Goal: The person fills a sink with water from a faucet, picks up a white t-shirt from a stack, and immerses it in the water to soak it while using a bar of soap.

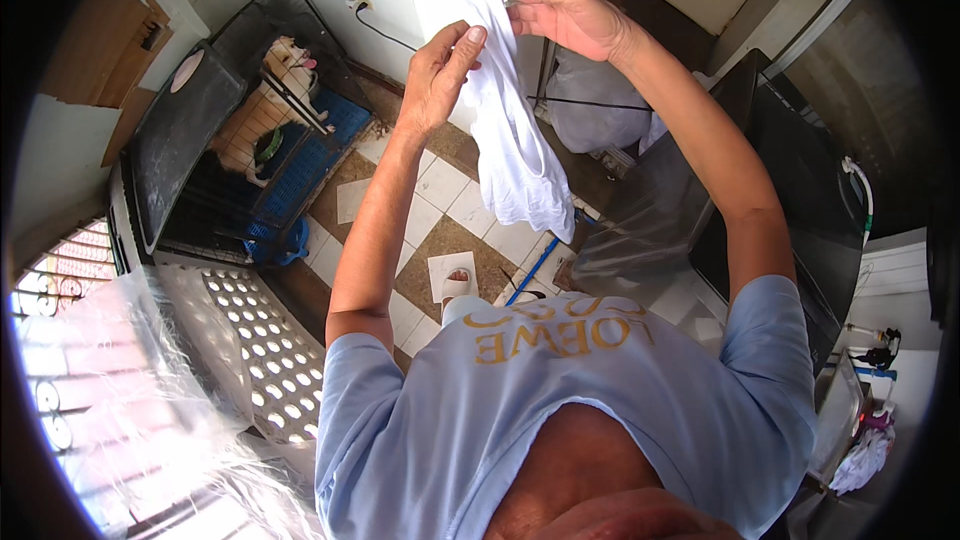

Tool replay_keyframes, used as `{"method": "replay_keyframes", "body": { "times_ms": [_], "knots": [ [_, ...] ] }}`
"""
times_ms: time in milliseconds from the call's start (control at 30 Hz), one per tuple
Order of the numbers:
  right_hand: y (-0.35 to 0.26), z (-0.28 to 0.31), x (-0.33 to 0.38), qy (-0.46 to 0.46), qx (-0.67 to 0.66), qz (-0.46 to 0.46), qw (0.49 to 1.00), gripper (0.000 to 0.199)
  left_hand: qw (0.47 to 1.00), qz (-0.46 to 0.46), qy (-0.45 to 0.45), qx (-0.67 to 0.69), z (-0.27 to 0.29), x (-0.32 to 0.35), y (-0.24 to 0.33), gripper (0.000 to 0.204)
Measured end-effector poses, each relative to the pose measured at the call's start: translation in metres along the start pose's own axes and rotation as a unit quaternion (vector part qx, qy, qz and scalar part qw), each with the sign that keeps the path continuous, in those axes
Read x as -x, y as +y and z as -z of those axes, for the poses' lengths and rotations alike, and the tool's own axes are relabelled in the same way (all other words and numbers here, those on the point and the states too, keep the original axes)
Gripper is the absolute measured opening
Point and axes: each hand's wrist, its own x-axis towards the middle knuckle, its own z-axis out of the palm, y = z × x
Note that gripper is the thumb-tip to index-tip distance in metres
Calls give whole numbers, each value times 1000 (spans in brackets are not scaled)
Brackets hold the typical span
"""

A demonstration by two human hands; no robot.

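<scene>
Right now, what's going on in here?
A person in a light blue shirt holds a white cloth up in front of them with both hands. The left hand pinches its edge, the right hand grips the top, and the rest hangs down over the tiled floor. To the left, a dog stands inside a wire cage.

- Both hands, left hand (437, 75) and right hand (560, 10), hold up a white cloth (510, 135).
- A dog (275, 90) stands in a cage (235, 140) at left.
</scene>
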Motion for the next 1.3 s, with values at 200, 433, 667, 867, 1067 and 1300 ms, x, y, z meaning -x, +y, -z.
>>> {"method": "replay_keyframes", "body": {
  "times_ms": [200, 433, 667, 867, 1067, 1300],
  "knots": [
    [-11, -5, -18, 86, 40, 31, 995, 46, 941, 3, -92, 327, 23, -68, 0, 14],
    [70, -18, -17, 146, 313, 84, 935, 65, 898, -75, -130, 413, 90, -151, 38, 21],
    [71, 7, 16, 132, 558, -123, 810, 40, 965, -59, -102, 233, 171, -210, -14, 41],
    [-3, 32, -19, 65, 572, -182, 797, 21, 974, -12, -49, 220, 190, -228, -58, 70],
    [-43, 32, -52, 36, 636, -194, 746, 28, 972, -39, -81, 217, 198, -248, -64, 45],
    [-78, 41, -55, 39, 649, -251, 717, 19, 970, -63, -75, 224, 184, -260, -54, 41]
  ]
}}
